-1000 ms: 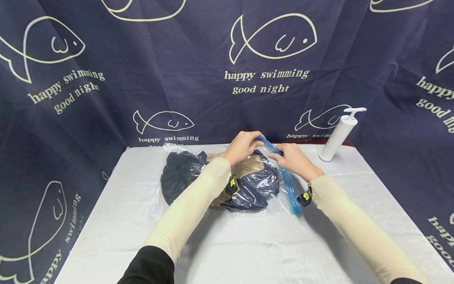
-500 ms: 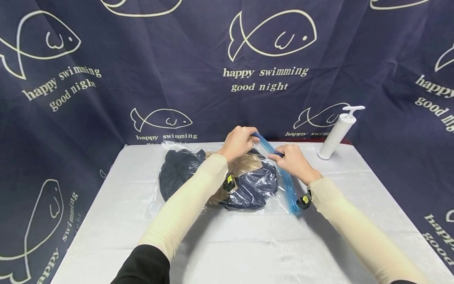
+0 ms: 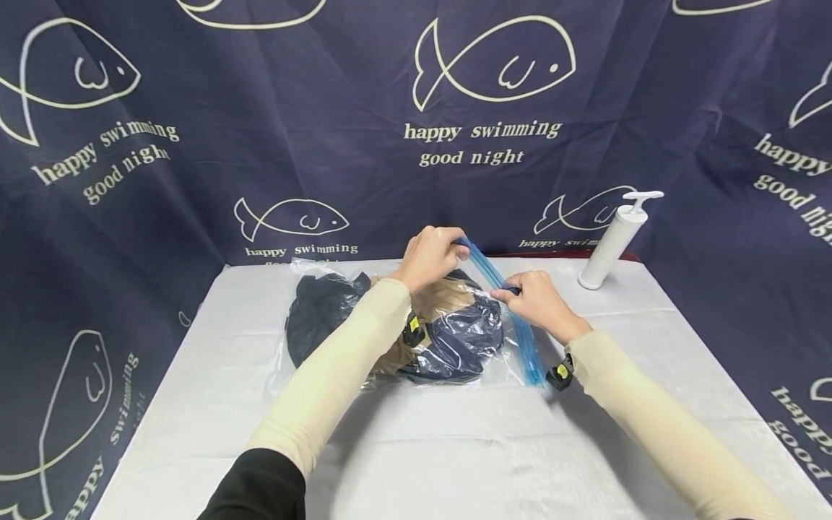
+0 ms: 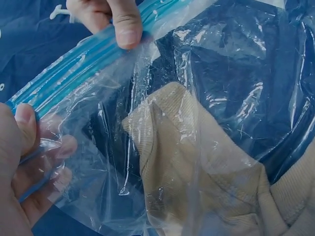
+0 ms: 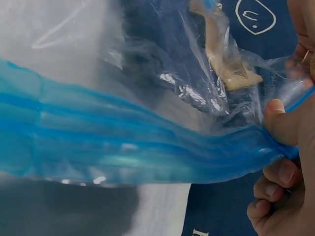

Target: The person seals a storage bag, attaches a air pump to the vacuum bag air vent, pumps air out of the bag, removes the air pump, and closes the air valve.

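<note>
A clear plastic storage bag (image 3: 279, 361) lies on the table, packed with folded dark clothes (image 3: 455, 350) and a beige ribbed garment (image 4: 211, 167). Its blue zip strip (image 3: 525, 345) runs along the right side, the far end lifted. My left hand (image 3: 430, 254) pinches that far end; in the left wrist view its thumb presses on the strip, with the other fingers behind the clear film. Farther down the strip, my right hand (image 3: 538, 300) pinches it between thumb and curled fingers. A small dark-blue piece (image 3: 512, 289) shows at the right fingertips, mostly hidden.
A white hand pump (image 3: 612, 245) with a T-shaped handle stands at the back right of the table (image 3: 442, 455), which has a white cover. Behind and at both sides hangs a navy curtain (image 3: 364, 144) with fish prints.
My hands have drawn a little farther apart along the zip strip, the right one slipping toward its near end. The whole view has shifted slightly.
</note>
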A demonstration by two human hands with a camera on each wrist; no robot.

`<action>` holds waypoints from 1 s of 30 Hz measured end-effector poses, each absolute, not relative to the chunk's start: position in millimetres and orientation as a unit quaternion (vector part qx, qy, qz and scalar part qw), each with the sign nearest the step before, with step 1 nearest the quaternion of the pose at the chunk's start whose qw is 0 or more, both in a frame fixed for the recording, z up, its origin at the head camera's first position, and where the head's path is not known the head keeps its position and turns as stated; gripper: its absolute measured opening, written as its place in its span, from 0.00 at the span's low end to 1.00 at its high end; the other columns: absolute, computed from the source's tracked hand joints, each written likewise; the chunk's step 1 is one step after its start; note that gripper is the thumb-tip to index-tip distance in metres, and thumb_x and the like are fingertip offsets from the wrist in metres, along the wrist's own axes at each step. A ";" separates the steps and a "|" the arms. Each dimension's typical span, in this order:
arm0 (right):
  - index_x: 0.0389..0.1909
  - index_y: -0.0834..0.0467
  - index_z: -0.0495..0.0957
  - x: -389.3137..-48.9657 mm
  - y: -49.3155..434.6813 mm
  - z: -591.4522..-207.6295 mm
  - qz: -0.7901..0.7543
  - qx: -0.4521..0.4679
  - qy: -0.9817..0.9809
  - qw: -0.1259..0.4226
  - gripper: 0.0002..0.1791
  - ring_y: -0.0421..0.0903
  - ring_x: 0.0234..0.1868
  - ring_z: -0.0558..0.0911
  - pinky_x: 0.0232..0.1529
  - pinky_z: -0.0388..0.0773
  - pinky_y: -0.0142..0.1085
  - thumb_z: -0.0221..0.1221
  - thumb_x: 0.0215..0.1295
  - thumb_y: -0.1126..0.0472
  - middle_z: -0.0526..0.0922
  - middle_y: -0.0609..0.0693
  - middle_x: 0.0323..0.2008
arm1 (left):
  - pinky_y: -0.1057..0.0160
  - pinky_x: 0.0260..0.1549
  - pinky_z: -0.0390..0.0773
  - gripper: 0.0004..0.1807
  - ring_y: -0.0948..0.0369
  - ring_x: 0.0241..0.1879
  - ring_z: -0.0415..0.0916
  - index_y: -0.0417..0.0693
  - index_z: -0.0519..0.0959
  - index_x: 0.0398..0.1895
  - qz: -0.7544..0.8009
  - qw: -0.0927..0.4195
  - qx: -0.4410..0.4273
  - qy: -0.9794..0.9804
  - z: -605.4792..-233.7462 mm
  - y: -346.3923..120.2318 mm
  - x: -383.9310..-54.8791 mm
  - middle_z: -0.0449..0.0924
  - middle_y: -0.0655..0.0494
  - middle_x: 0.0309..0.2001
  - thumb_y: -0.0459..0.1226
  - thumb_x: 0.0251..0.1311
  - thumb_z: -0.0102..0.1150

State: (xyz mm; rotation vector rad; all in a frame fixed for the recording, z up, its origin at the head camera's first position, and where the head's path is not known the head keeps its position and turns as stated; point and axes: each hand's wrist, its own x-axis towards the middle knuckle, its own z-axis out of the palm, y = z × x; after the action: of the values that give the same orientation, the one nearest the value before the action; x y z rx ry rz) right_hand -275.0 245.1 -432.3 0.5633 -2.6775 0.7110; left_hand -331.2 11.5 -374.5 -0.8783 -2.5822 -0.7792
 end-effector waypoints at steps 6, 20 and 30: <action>0.11 0.53 0.74 -271.5 242.0 -439.0 0.254 0.200 -0.937 0.135 0.23 0.42 0.18 0.67 0.24 0.67 0.36 0.70 0.64 0.55 0.68 0.41 0.11 | 0.61 0.21 0.74 0.05 0.62 0.22 0.76 0.56 0.86 0.35 -0.287 0.169 -0.299 -0.894 -377.0 -2.5 -333.0 0.89 0.62 0.31 0.41 0.69 0.63; 0.12 0.50 0.64 -270.0 241.4 -446.4 0.267 0.143 -0.949 0.090 0.28 0.42 0.18 0.64 0.24 0.64 0.37 0.67 0.68 0.52 0.60 0.41 0.14 | 0.61 0.29 0.74 0.05 0.60 0.28 0.75 0.52 0.81 0.35 -0.334 0.152 -0.285 -0.886 -379.7 -5.6 -338.2 0.85 0.58 0.30 0.40 0.72 0.60; 0.13 0.50 0.62 -275.9 236.3 -430.4 0.271 0.130 -0.948 0.102 0.29 0.40 0.15 0.61 0.22 0.62 0.37 0.67 0.69 0.50 0.56 0.40 0.11 | 0.65 0.27 0.73 0.06 0.63 0.25 0.75 0.50 0.83 0.37 -0.381 0.147 -0.295 -0.864 -381.5 -13.0 -337.7 0.87 0.57 0.31 0.34 0.73 0.57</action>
State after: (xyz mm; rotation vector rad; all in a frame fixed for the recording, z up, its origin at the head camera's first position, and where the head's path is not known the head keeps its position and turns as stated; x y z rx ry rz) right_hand -275.9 236.3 -430.4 0.3834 -2.7993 0.7995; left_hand -337.7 -13.0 -381.5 -0.8483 -2.4852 -1.0972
